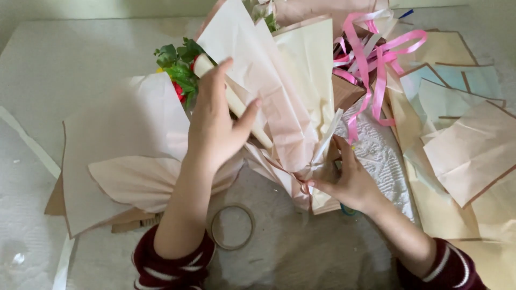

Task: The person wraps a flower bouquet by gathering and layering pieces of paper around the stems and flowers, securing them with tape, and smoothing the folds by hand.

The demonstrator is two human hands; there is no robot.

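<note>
Both hands on a pale pink paper-wrapped bouquet.
Left hand spread open against the wrap; right hand pinches its gathered neck; clear round tape ring just below, tangled pink ribbons crowding the right.

Pink ribbons tangle at the top, loose paper sheets lie right, a tape ring sits near me.
</note>
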